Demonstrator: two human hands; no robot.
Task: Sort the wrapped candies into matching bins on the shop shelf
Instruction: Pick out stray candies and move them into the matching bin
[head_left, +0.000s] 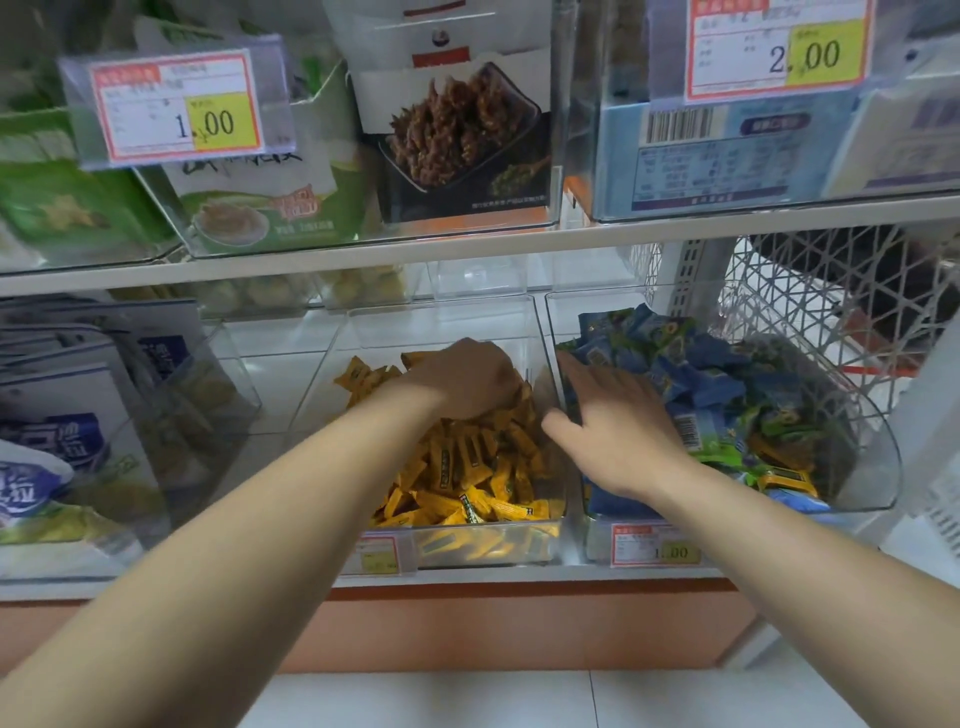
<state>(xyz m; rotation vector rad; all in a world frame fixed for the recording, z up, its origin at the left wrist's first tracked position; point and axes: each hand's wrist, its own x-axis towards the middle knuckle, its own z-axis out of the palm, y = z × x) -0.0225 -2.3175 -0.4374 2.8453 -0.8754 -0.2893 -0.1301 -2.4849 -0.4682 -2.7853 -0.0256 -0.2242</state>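
Price tags first: upper-left tag (176, 109) reads 1.00, upper-right tag (779, 49) reads 2.00, and the tag (655, 544) on the right bin (891, 467) reads 1.00. The left hand (462, 379) is down in the clear middle bin (447, 322) on yellow-wrapped candies (467, 467) with dark labels. Its fingers curl under, and I cannot tell whether they are pinching one. The right hand (618, 431) lies in the right bin, fingers (574, 371) spread over blue-wrapped candies (701, 364). Green wrappers (779, 421) and a few yellow strays (787, 480) sit nearer. Both bins stand on the lower shelf (519, 571).
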